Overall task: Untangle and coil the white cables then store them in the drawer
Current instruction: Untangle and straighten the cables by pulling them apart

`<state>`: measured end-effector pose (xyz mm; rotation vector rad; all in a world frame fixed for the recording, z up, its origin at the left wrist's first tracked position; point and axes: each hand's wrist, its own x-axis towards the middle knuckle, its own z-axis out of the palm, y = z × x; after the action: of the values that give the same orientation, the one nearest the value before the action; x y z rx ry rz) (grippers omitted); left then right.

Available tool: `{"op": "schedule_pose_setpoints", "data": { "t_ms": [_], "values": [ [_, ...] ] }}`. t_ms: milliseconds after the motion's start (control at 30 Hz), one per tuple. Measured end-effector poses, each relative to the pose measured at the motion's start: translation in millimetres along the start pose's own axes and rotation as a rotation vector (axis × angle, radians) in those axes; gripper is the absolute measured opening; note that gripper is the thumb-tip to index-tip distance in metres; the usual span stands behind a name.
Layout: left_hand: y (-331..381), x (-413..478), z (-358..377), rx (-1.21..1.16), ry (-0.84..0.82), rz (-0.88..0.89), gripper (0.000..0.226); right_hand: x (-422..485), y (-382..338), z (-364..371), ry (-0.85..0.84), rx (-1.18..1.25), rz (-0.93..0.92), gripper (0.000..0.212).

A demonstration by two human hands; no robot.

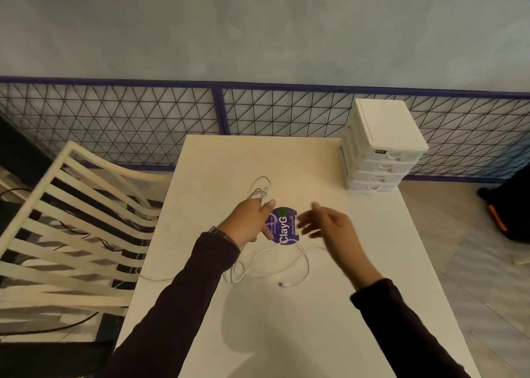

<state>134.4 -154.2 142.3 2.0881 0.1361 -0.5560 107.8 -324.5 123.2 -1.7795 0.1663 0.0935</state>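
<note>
My left hand (249, 220) is closed around a few loops of white cable (260, 190) that stick up past its fingers, over the middle of the white table (286, 320). More white cable (298, 258) trails loose on the table below my hands, ending in a small plug (284, 284). My right hand (327, 223) hovers to the right of the left one, fingers spread, holding nothing. A white plastic drawer unit (380, 148) with several shut drawers stands at the table's far right corner.
A round purple sticker (282, 225) lies on the table between my hands. A white slatted chair (74, 234) stands left of the table. A wire mesh fence (143, 119) runs behind. A dark bag (510, 205) sits on the floor at the right.
</note>
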Motion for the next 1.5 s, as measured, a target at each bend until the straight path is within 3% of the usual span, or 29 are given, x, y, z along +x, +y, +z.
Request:
{"op": "schedule_pose_setpoints", "data": {
  "t_ms": [100, 200, 300, 367, 667, 800, 900, 1033, 1133, 1300, 1333, 1400, 1467, 1500],
  "values": [
    [2.4, -8.2, 13.2, -0.093, -0.093, 0.095, 0.031, 5.1, -15.1, 27.1, -0.303, 0.037, 0.112, 0.053],
    [-2.1, -12.5, 27.3, -0.218, -0.103, 0.147, 0.030, 16.3, -26.2, 34.6, -0.527, 0.385, 0.331, 0.044],
    [-4.4, -16.8, 38.6, -0.458, -0.084, 0.196, 0.039, 29.4, -33.5, 28.4, -0.551, 0.597, 0.451, 0.036],
    [-7.0, -15.9, 48.2, -0.489, -0.028, 0.241, 0.040, 38.0, -41.2, 22.6, -0.529, 0.625, 0.464, 0.039],
    [-36.5, 1.5, 68.4, -0.171, 0.161, 0.436, 0.037, 61.4, -90.8, -5.7, -0.558, 0.561, 0.171, 0.037],
    [-59.3, 10.0, 76.8, -0.063, 0.202, 0.402, 0.035, 64.5, -107.6, -15.0, -0.640, 0.423, 0.054, 0.035],
    [-60.9, 18.2, 74.6, 0.005, 0.250, 0.426, 0.035, 61.3, -105.7, -8.5, -0.623, 0.462, 0.009, 0.035],
    [-84.6, 27.2, 76.8, 0.192, 0.186, 0.357, 0.038, 65.3, -120.7, -18.1, -0.561, 0.598, -0.054, 0.034],
    [-98.6, 34.7, 76.2, 0.272, 0.173, 0.300, 0.042, 65.2, -127.7, -17.9, -0.554, 0.542, -0.102, 0.035],
    [-101.1, 63.8, 66.0, 0.171, -0.012, 0.203, 0.023, 51.0, -115.3, -8.7, -0.663, 0.400, -0.110, 0.036],
    [-98.4, 66.9, 62.5, 0.146, -0.071, 0.160, 0.031, 48.3, -113.4, -9.3, -0.684, 0.394, -0.101, 0.035],
    [-78.8, 61.2, 43.8, 0.108, -0.227, 0.044, 0.070, 44.7, -110.6, -11.3, -0.698, 0.370, -0.081, 0.034],
    [-54.7, 57.4, 16.7, -0.123, -0.363, -0.005, 0.097, 42.1, -105.1, -13.2, -0.702, 0.335, -0.054, 0.034],
    [-40.3, 54.6, -0.2, -0.286, -0.374, 0.042, 0.100, 40.7, -101.6, -13.4, -0.713, 0.328, -0.037, 0.034]
  ]
}}
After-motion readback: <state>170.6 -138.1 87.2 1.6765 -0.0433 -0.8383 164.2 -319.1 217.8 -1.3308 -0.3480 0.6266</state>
